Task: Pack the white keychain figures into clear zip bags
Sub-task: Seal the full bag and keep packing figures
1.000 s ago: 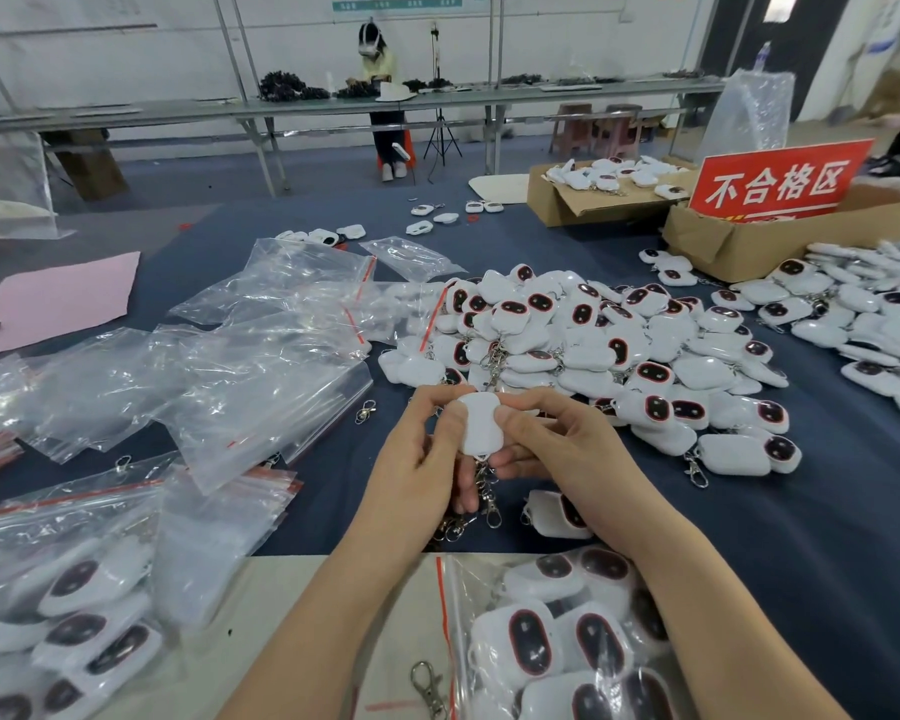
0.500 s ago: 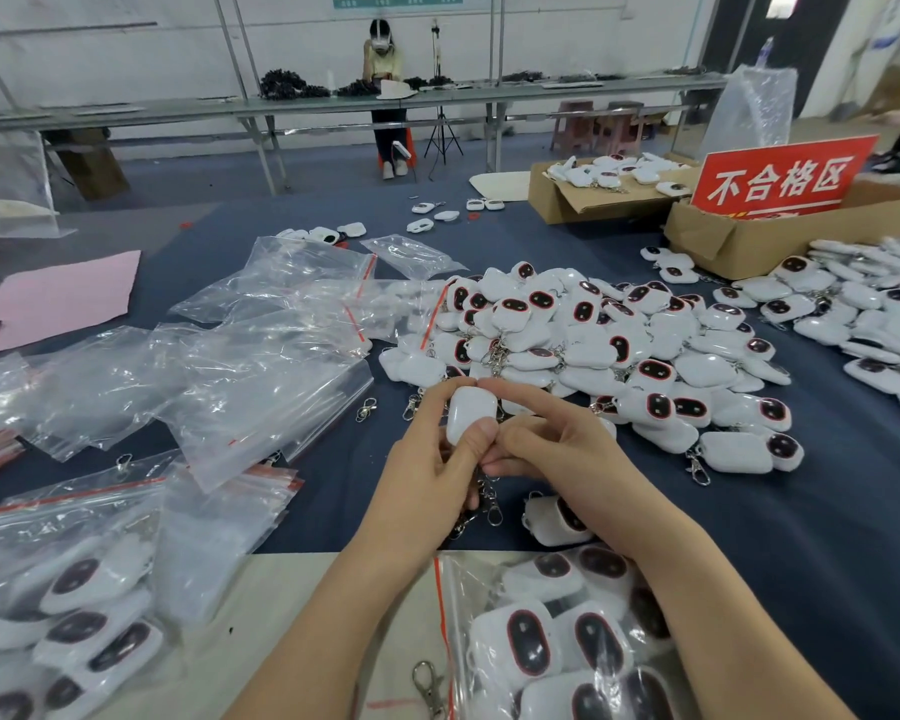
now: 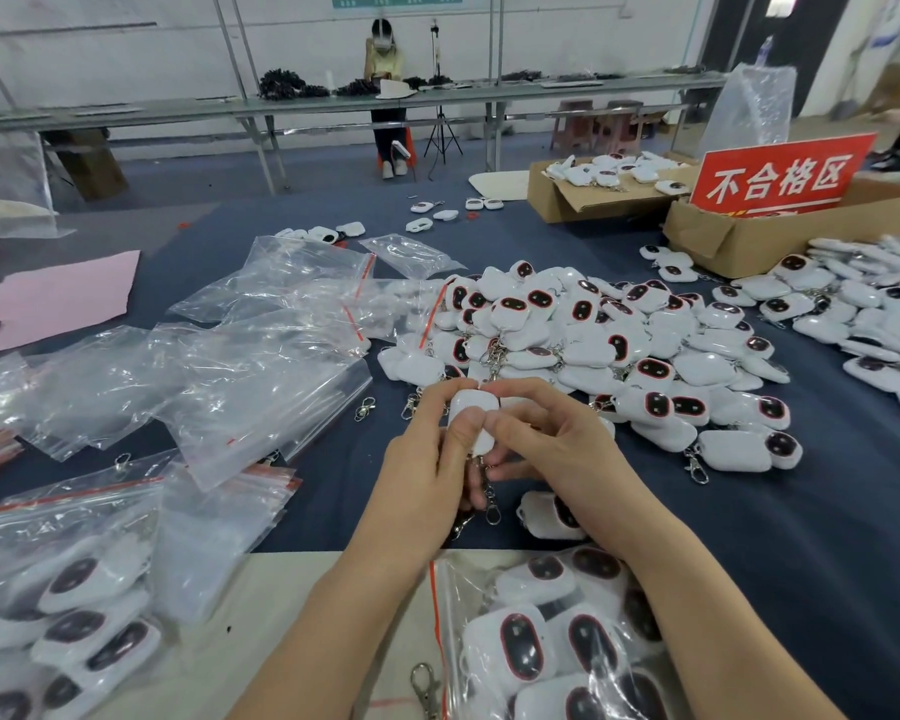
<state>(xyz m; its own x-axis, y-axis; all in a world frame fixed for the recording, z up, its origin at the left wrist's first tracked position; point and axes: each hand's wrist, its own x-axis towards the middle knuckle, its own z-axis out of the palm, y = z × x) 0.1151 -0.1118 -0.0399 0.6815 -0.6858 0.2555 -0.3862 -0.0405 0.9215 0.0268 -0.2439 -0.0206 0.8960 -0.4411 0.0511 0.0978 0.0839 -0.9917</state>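
Over the near middle of the dark blue surface (image 3: 801,563), both grips meet on one white keychain figure (image 3: 470,407). The left grip (image 3: 422,475) curls round it from the left, with the thumb laid on its plain white back and the fingers tucked behind. The right grip (image 3: 567,459) pinches its right side, thumb beside the left thumb and forefinger hooked over the top. The figure stands roughly upright between them, and its metal clasp (image 3: 489,506) dangles below. Just beneath the right grip a loose figure (image 3: 544,517) lies on the cloth. Beyond the grips spreads a big pile of figures (image 3: 619,350), and empty zip bags (image 3: 240,366) lie heaped to the left. A filled bag (image 3: 531,631) sits at the near edge, with more filled bags (image 3: 74,615) at the far left.
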